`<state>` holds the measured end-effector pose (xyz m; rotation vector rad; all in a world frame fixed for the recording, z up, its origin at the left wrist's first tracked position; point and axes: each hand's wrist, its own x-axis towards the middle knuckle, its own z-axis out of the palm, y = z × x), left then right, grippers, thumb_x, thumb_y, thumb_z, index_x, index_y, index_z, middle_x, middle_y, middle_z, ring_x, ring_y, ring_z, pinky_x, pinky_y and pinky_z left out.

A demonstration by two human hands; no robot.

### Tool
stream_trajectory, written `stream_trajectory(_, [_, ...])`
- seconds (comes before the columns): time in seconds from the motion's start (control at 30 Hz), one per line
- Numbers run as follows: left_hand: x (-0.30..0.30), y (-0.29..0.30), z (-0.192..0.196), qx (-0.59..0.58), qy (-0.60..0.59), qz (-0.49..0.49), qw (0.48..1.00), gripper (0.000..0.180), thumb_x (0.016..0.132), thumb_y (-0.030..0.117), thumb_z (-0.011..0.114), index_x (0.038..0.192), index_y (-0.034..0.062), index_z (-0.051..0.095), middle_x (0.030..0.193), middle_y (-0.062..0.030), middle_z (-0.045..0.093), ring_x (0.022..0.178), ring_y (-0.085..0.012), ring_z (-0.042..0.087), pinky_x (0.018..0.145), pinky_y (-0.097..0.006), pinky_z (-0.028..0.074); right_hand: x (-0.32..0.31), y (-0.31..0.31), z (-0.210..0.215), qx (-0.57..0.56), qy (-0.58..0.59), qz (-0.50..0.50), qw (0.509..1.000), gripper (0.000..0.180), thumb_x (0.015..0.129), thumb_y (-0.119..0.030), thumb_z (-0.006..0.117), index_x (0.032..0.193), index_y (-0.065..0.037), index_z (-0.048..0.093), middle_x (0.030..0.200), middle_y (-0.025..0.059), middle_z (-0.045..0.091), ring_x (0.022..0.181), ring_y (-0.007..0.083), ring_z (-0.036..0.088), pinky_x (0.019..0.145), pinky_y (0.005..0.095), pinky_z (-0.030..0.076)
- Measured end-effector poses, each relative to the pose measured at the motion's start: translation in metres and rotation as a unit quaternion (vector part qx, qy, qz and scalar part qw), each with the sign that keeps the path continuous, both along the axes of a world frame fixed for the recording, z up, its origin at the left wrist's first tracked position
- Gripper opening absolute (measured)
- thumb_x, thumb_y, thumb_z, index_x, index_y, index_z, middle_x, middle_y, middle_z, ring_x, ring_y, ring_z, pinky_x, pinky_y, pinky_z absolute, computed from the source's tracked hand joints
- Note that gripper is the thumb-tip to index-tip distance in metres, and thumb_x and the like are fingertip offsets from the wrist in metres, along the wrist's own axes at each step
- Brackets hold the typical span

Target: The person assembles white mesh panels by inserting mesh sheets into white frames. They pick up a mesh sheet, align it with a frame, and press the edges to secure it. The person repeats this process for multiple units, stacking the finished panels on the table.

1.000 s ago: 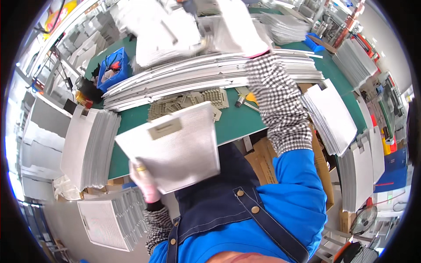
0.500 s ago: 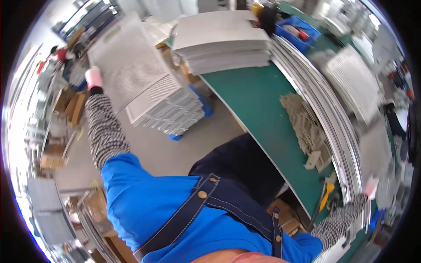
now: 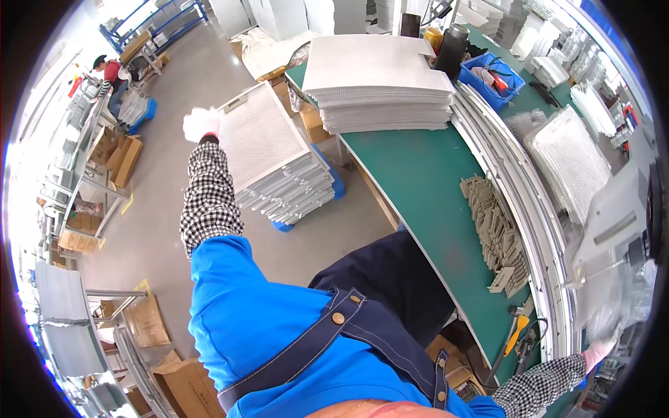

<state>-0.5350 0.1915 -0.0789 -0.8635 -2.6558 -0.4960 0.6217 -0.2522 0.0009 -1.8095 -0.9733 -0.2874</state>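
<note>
The left hand [image 3: 201, 124], gloved white, stretches out toward eleven o'clock and rests at the edge of the top mesh panel [image 3: 261, 136] on the floor stack [image 3: 286, 184]; glare washes out the fingers, so I cannot tell whether they grip or lie flat. The right hand [image 3: 598, 352], at four o'clock near the picture's rim, grasps a blurred panel in clear wrap [image 3: 613, 244], its upper part smeared. Open concrete floor [image 3: 150, 209] lies at nine o'clock. The green table [image 3: 418, 181] runs from twelve to four, bearing a second panel stack [image 3: 380, 83].
</note>
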Motion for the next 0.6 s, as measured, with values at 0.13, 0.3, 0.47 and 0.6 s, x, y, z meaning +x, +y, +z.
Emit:
stream_trajectory(0.13, [0.114,0.075,0.061,0.250,0.181,-0.356,0.882,0.034,0.085,0.035,0.071,0.113,0.0156,0.073,0.112,-0.0150,0.071,0.104,-0.0355,0.068,0.089,-0.047,0.056,-0.052,-0.002,0.010,0.129,0.152,-0.017,0.980,0.057,0.106,-0.030,0.040,0.158,-0.008,0.031,0.165,0.0071,0.029,0.151,0.0253,0.028,0.126,0.0391,0.020])
stream_trajectory(0.3, [0.320,0.157,0.082,0.086,0.097,-0.720,0.682,0.034,0.088,0.036,0.067,0.115,0.0151,0.073,0.115,-0.0145,0.071,0.111,-0.0344,0.064,0.098,-0.046,0.050,-0.131,-0.005,0.018,0.160,0.176,-0.032,0.971,0.064,0.108,-0.032,0.036,0.163,-0.006,0.017,0.170,0.0071,0.018,0.155,0.0229,0.020,0.128,0.0386,0.013])
stream_trajectory(0.47, [0.439,0.161,0.064,-0.155,0.014,-0.735,0.661,0.089,0.075,0.068,0.072,0.145,0.0156,0.056,0.132,-0.0181,0.065,0.131,-0.0325,0.056,0.111,-0.041,0.043,-0.173,-0.054,0.026,0.277,0.235,-0.076,0.929,0.058,0.108,-0.023,0.038,0.158,0.004,0.028,0.164,0.0141,0.031,0.151,0.0223,0.029,0.126,0.0353,0.016])
stream_trajectory(0.6, [0.436,0.169,0.079,-0.089,-0.076,-0.791,0.601,0.072,0.083,0.054,0.074,0.139,0.0101,0.060,0.123,-0.0153,0.070,0.117,-0.0281,0.064,0.105,-0.038,0.047,-0.198,-0.105,0.033,0.216,0.177,-0.104,0.955,0.056,0.105,-0.025,0.046,0.152,0.005,0.039,0.153,0.0149,0.046,0.142,0.0236,0.042,0.122,0.0378,0.026])
